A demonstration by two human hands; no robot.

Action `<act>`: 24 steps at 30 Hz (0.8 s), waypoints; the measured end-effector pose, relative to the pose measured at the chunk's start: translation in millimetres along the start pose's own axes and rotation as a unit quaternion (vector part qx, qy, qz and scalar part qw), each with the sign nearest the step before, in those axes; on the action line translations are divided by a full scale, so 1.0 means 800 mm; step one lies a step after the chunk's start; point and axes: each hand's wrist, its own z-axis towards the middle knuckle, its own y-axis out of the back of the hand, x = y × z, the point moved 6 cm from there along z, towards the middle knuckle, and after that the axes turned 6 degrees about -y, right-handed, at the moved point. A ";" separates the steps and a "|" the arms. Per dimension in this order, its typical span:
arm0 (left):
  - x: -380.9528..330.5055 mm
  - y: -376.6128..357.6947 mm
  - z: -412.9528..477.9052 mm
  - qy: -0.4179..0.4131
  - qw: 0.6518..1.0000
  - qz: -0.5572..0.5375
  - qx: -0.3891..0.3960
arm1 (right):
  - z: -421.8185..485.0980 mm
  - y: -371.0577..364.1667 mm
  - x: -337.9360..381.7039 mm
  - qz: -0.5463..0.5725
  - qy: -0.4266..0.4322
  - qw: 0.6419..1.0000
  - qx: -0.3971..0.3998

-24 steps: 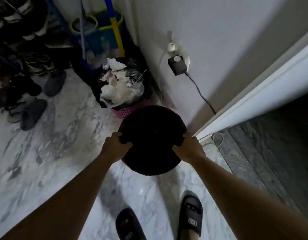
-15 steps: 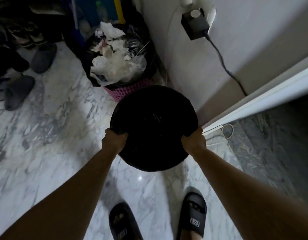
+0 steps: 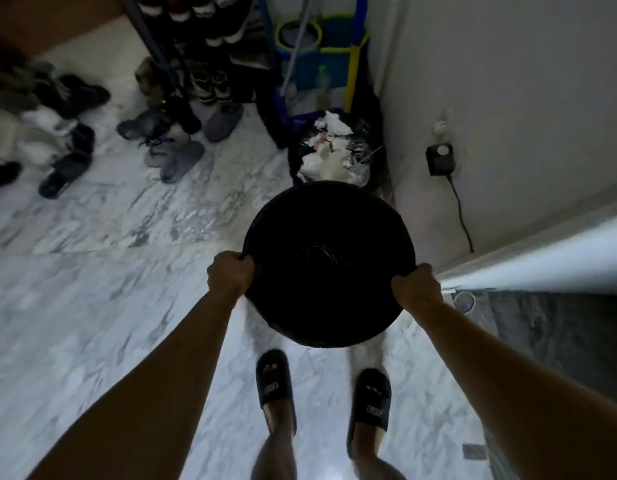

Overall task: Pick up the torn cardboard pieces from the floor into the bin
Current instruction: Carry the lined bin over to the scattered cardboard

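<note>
1. The bin (image 3: 329, 209) sits centre frame, held off the floor (image 3: 92, 306) in front of the person's slippers (image 3: 276, 382). Its inside is too dark to tell what it holds.
2. The left hand (image 3: 231, 273) is clenched over the rim on the bin's left side, and the right hand (image 3: 416, 287) grips the rim on the lower right. Both grasp the bin and nothing else.
3. No cardboard pieces show on the floor in this view, so the step in hand looks like carrying the bin to wherever they lie.
4. To do it well, keep the rim level and the two grips opposite each other, so the bin does not tip and spill.
5. Steer clear of the full bin (image 3: 335, 157) just above it in the frame, which is heaped with white rubbish that a knock could scatter.
6. Watch the cord (image 3: 464, 299) looped on the floor at the right, by the door sill, as it could catch a foot.
7. Set the bin down flat, near the pieces and mouth up, then free one hand for picking while the other steadies the rim if needed.
</note>
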 end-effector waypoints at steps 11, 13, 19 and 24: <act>0.210 0.348 -0.265 0.103 0.961 -0.194 -0.165 | -0.381 -0.048 0.152 -0.136 0.253 0.950 0.124; 0.274 0.401 -0.321 0.127 0.946 -0.217 -0.206 | -0.466 -0.090 0.162 -0.176 0.294 0.930 0.136; 0.499 0.523 -0.502 0.231 0.880 -0.270 -0.316 | -0.701 -0.270 0.152 -0.276 0.408 0.850 0.187; 0.626 0.580 -0.660 0.337 0.825 -0.251 -0.379 | -0.871 -0.419 0.099 -0.357 0.470 0.769 0.245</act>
